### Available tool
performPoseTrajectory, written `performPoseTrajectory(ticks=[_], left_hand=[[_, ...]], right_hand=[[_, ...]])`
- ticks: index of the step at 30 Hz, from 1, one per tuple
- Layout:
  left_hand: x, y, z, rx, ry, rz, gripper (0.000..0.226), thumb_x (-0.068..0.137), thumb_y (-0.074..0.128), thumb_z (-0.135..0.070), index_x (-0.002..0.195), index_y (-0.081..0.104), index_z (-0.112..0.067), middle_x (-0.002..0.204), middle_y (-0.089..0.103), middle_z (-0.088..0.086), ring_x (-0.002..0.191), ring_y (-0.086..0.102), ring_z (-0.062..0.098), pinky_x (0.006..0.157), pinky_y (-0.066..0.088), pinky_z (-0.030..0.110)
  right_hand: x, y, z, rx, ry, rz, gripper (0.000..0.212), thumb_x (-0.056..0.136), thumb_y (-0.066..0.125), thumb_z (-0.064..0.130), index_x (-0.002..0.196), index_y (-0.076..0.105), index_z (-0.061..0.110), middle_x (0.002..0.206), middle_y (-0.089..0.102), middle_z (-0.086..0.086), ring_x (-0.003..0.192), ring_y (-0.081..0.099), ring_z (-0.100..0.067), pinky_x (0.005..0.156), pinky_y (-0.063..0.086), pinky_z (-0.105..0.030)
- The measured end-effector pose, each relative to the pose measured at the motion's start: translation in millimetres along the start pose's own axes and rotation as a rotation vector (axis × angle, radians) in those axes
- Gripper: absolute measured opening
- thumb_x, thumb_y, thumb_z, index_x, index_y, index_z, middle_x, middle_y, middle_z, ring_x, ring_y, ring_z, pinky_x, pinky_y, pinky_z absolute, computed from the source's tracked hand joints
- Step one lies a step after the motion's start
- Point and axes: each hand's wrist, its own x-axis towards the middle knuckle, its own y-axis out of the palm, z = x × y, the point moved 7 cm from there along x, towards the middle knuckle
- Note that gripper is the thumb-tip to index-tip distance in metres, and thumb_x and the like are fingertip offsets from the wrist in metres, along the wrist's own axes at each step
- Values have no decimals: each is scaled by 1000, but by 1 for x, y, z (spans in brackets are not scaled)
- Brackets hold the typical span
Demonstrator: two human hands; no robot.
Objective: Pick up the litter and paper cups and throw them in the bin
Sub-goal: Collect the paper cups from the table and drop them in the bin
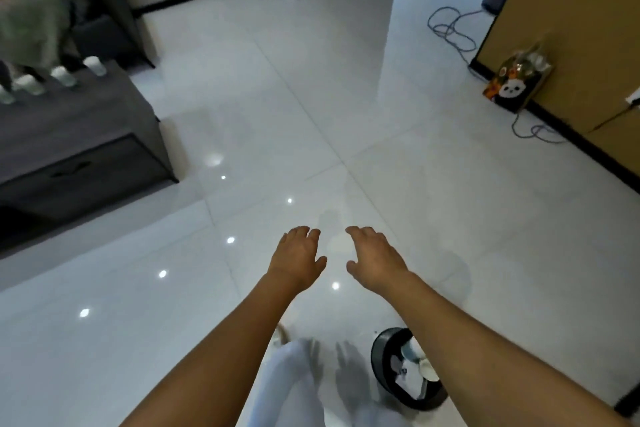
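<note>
My left hand [298,258] and right hand [375,258] hang spread and empty; paper cups [62,76] wait at ten o'clock, bin [381,354] at five.

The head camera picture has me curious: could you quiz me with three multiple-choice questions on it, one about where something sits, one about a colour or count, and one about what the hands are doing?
1. Where is the bin?
A. On the grey cabinet
B. On the floor under the right forearm
C. Against the far wall

2. What colour is the bin's outside?
A. Black
B. Red
C. Yellow

3. What are the two hands doing?
A. Both grip cups
B. One grips a cable
C. Both are open and hold nothing

Answers:
1 B, the bin stands on the white tile floor low in the picture, partly behind the right forearm.
2 A, its rim and wall look black.
3 C, the left hand and the right hand are stretched forward with relaxed fingers and nothing in them; the paper cups stand on the grey cabinet.
</note>
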Motion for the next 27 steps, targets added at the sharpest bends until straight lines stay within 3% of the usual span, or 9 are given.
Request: performPoseTrajectory(ticks=[13, 20, 27], left_hand=[[20, -143, 311, -176, -334, -95, 57, 93, 52, -35, 143, 34, -12, 144, 40, 8, 132, 37, 23, 107, 32, 31], [64, -189, 405, -249, -453, -144, 59, 94, 52, -34, 145, 30, -12, 146, 37, 7, 134, 34, 23, 109, 32, 31], [168, -242, 472, -307, -552, -193, 60, 94, 52, -34, 145, 30, -13, 147, 36, 7, 135, 33, 23, 110, 30, 33]], right_hand=[[176, 10, 297, -118, -289, 95, 63, 91, 51, 19, 148, 25, 21, 144, 37, -5, 130, 36, -25, 99, 43, -38], [267, 1, 374, -170, -389, 138, 63, 91, 52, 20, 148, 25, 20, 143, 37, -6, 128, 37, -26, 98, 43, -38], [406, -43, 430, -213, -454, 157, 64, 90, 53, 22, 148, 25, 20, 142, 38, -7, 127, 39, -27, 96, 45, -37]])
